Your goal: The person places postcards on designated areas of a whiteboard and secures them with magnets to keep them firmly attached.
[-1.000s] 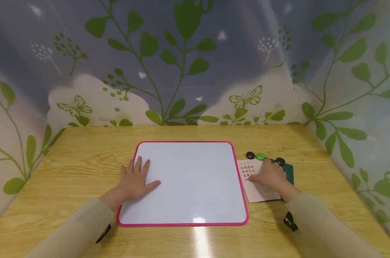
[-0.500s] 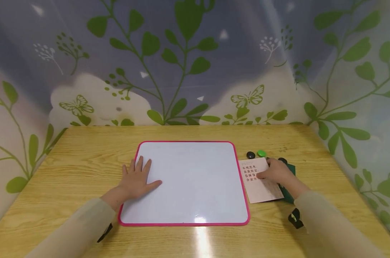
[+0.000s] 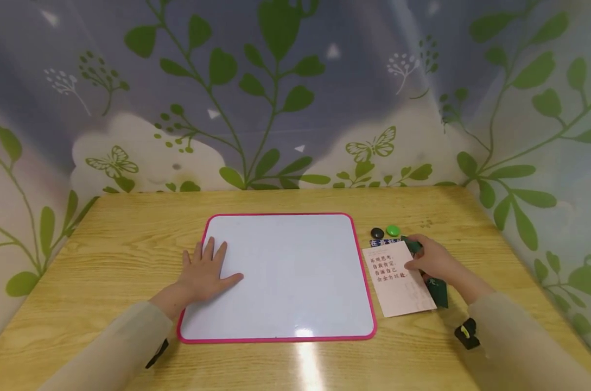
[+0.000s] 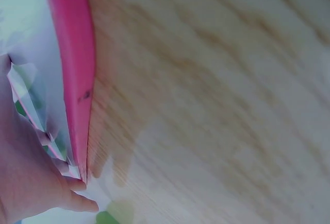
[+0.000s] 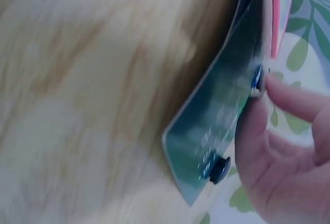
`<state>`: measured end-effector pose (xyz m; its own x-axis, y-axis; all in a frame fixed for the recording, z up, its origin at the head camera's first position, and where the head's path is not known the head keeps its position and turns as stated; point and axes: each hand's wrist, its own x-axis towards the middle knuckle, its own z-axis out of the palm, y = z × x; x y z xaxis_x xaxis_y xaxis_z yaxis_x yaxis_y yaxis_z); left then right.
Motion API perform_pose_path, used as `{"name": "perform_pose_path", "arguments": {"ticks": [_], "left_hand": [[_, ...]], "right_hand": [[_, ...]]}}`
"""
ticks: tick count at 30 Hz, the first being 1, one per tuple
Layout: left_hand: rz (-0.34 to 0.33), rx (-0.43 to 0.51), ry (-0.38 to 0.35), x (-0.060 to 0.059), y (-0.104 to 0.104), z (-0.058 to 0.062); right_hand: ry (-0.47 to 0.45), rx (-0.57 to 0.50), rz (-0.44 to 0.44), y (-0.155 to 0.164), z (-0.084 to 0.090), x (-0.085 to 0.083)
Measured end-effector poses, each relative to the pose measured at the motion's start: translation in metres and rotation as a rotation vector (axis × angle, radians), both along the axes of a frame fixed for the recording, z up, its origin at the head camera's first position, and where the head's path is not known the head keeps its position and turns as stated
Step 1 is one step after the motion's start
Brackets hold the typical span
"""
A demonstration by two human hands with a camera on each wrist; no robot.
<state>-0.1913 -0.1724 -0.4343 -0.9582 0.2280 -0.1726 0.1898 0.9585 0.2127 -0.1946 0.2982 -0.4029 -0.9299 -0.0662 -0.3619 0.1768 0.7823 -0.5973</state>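
My left hand (image 3: 204, 274) lies flat, fingers spread, over the left edge of a whiteboard (image 3: 295, 277) with a pink rim (image 4: 77, 69). To the board's right, my right hand (image 3: 434, 263) pinches the right edge of a pale pink card (image 3: 398, 293) printed with dark Chinese characters. Under that card, a dark green card (image 3: 439, 296) sticks out on the right, and a strip of a dark blue card (image 3: 378, 243) shows at the top. In the right wrist view, a dark round magnet (image 5: 220, 170) sits on the green card, near my fingers.
Behind the cards, a black round magnet (image 3: 377, 233) and a green one (image 3: 393, 231) lie on the wooden table (image 3: 144, 228). A wall (image 3: 295, 125) printed with leaves and butterflies stands along the table's back edge.
My right hand has moved right and closer to me, drawing the pale pink card slightly that way. A dark blue strip now shows behind it. The left hand stays in place.
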Motion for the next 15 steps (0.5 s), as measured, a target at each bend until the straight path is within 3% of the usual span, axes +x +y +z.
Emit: {"name": "perform_pose_path", "arguments": {"ticks": [6,15], "left_hand": [[-0.001,-0.004,0.004,0.000,0.000,0.000],[-0.002,-0.013,0.001,0.000,0.000,0.001]], "right_hand": [[-0.044,-0.036,0.102,0.008,0.002,-0.001],[-0.124,-0.115,0.118,0.016,0.006,-0.001]]}}
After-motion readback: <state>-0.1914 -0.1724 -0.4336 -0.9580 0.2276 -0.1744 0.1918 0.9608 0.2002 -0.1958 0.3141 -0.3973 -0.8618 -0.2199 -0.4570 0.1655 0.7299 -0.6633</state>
